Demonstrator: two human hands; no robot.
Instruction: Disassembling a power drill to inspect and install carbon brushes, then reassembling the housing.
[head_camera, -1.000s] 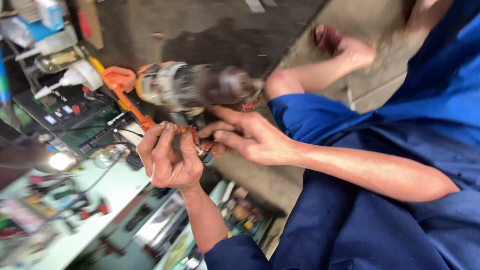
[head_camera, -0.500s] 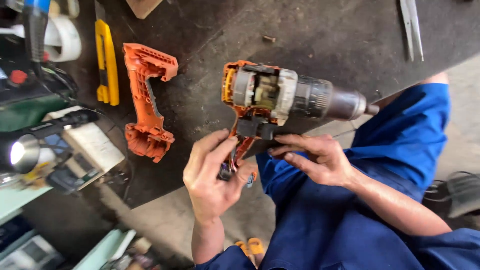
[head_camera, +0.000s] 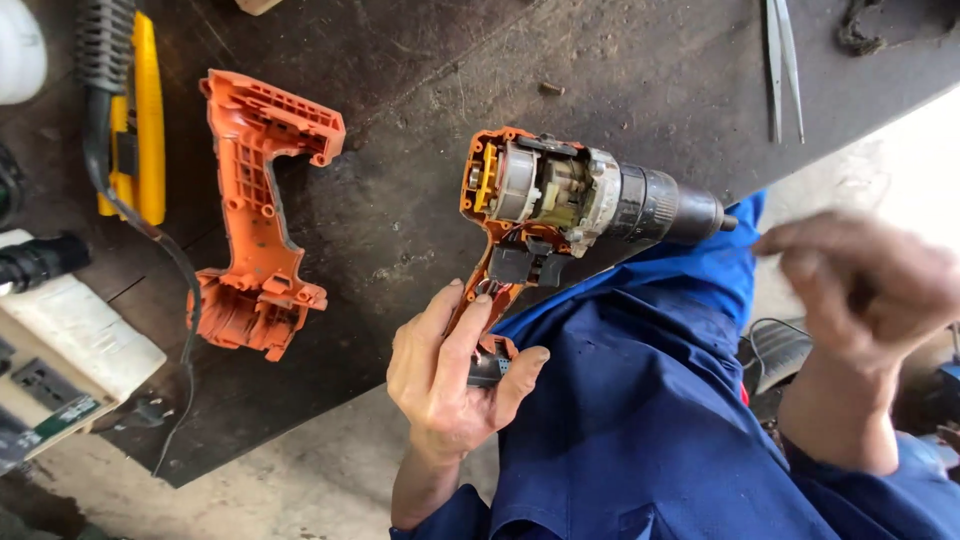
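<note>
Currently left hand (head_camera: 450, 375) wrapped around the grip of the opened drill (head_camera: 560, 205), fingers curled on the orange handle base, thumb pressed against its lower end. Held firmly. Drill lying on its side at the near edge of the table (head_camera: 420, 110), one housing half removed, motor and gearbox exposed, dark chuck pointing right and overhanging the table edge above a blue-trousered leg (head_camera: 640, 420).

Right hand (head_camera: 865, 290) raised off to the right, well apart from the drill, blurred; fingers loosely bent, holding nothing visible. Exact finger spread not readable through the blur.

Removed orange housing half (head_camera: 262, 215) resting on the table to the left of the drill, inner side up, ribs and screw posts showing, clear of the left hand.

Further left: yellow tool body (head_camera: 140, 120) with a black ribbed cord guard and black cable (head_camera: 170, 250) trailing down past the housing half. White box-like item (head_camera: 75, 335) at the left edge, partly over the table corner. Pair of metal tweezers (head_camera: 785, 60) at upper right of the table. Small screw-like speck (head_camera: 550, 88) on the dark surface above the drill. Concrete floor (head_camera: 300, 490) visible below the table edge.
</note>
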